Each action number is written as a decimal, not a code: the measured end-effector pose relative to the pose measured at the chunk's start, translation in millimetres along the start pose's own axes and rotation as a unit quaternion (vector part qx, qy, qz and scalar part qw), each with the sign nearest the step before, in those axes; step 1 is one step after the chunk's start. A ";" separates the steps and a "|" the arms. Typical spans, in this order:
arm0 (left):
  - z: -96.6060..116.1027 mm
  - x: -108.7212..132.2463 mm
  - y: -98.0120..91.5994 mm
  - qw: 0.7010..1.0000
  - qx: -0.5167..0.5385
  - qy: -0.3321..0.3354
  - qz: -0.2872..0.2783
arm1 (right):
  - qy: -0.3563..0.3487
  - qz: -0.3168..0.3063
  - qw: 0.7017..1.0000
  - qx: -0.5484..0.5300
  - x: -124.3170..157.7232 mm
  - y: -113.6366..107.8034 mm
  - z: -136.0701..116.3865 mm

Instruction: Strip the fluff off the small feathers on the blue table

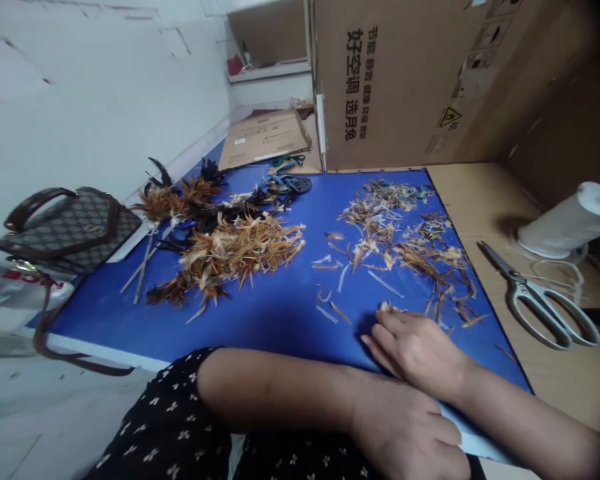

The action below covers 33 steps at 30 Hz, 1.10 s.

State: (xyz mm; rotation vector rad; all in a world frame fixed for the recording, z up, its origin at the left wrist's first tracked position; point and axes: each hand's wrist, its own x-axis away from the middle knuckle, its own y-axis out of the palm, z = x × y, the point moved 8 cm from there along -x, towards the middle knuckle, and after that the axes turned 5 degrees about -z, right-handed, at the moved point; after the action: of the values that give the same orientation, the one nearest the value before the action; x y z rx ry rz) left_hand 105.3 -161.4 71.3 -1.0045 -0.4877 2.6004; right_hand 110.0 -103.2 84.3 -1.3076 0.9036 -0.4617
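Brown feather heap (245, 243), tips splayed, on the blue counter (280, 313); loose tan-brown feathers (420, 257), scattered, some curled; small pale tuft (386, 306), at the right hand (415, 347)

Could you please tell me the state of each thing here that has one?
Scissors: blades together, lying flat.
Spool: standing on end.
Handbag: looks closed.
Bottle: cap not visible.
Brown feathers: piled up.
Feather scraps: strewn loosely.
Right hand: fingers bent at a tan piece; grip unclear.
Left hand: at the table's near edge; fingertips hidden.

the cardboard box (410, 93) bears "好空调 选月兔" and a warning triangle (450, 118).
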 end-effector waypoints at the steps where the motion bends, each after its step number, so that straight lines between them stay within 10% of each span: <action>1: 0.1 2.3 -3.0 1.000 -0.005 0.004 0.003 | 0.019 -0.009 1.000 -0.001 2.7 -0.7 5.9; 12: 28.6 27.6 -52.0 0.958 -0.213 -0.181 0.057 | 0.148 -0.099 0.984 -0.032 30.3 11.6 73.4; 17: 38.4 76.1 -101.9 0.836 -0.334 -0.230 0.370 | 0.237 -0.036 0.950 -0.198 16.4 4.6 110.8; 20: 21.6 131.3 -130.9 0.716 -0.178 -0.320 0.595 | 0.282 0.000 0.890 -0.357 6.5 4.4 123.7; 23: -1.6 161.8 -139.7 0.647 -0.024 -0.343 0.680 | 0.314 0.033 0.820 -0.478 1.0 14.6 125.7; 28: -15.2 161.6 -142.9 0.677 0.045 -0.312 0.665 | 0.364 0.081 0.747 -0.550 6.3 39.0 126.2; 33: -24.3 150.6 -135.7 0.713 0.071 -0.299 0.630 | 0.365 0.071 0.739 -0.562 13.6 49.3 124.9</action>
State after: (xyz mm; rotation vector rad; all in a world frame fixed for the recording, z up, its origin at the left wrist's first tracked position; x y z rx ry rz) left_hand 37.8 25.1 23.3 -0.3575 0.5598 4.1057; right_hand 206.5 -23.8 33.2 -2.1641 2.1463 -0.2744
